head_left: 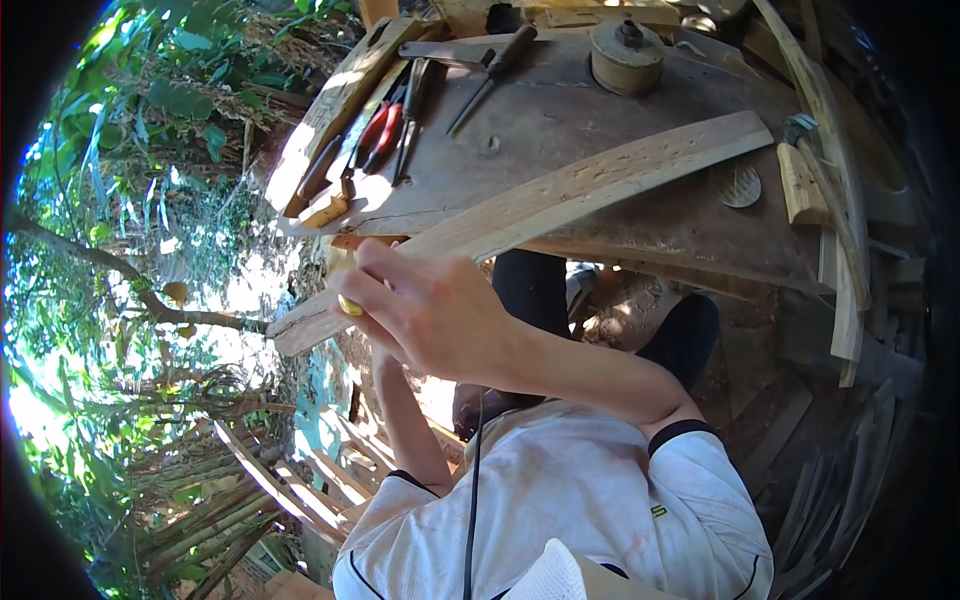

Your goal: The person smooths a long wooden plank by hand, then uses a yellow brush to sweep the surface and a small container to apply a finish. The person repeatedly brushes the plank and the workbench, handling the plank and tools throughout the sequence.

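A long, slightly curved wooden plank [590, 180] slants from the lower left up to the right, its far part over the workbench [560, 105] and its near end sticking out past the bench edge. My right hand [430, 305] is closed above the plank's near part, fingers bent around a small thing with a yellow end [350, 305]; its kind is hidden. Below the plank, my left hand [384, 362] comes up from the lower left. Its fingers are hidden behind the plank and my right hand, so its grip does not show.
On the bench lie red-handled pliers [378, 130], a dark-handled screwdriver-like tool [495, 75] and a wooden block [326, 205]. A round tin-like container [627, 58] stands at the back. Curved wooden strips [835, 150] lean at the right. My legs are under the bench; plants grow at left.
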{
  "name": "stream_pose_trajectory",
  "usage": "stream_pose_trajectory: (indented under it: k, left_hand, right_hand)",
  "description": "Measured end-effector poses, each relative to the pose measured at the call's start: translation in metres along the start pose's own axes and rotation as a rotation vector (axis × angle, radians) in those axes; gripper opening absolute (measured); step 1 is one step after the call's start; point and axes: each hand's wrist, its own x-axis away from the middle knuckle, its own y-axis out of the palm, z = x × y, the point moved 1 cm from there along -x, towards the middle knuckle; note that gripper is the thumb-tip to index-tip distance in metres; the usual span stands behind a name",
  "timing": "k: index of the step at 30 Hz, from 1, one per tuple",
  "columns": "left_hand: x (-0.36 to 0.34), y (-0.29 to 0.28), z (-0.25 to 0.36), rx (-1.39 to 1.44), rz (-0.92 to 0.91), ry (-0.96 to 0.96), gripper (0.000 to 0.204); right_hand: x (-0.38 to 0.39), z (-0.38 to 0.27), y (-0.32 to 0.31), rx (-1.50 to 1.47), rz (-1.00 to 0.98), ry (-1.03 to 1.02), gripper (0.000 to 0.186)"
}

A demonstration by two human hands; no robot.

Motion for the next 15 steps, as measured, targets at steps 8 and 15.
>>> stream_pose_trajectory:
  k: [8,15]
  left_hand:
    - [0.005,0.001,-0.015,-0.02,0.089,0.012,0.047]
    - [-0.012,0.014,-0.042,0.0,0.141,0.018,0.049]
  right_hand:
    - [0.009,-0.031,0.081,-0.307,-0.07,-0.163,0.018]
    - [0.021,-0.036,0.098,-0.336,-0.251,-0.228,0.016]
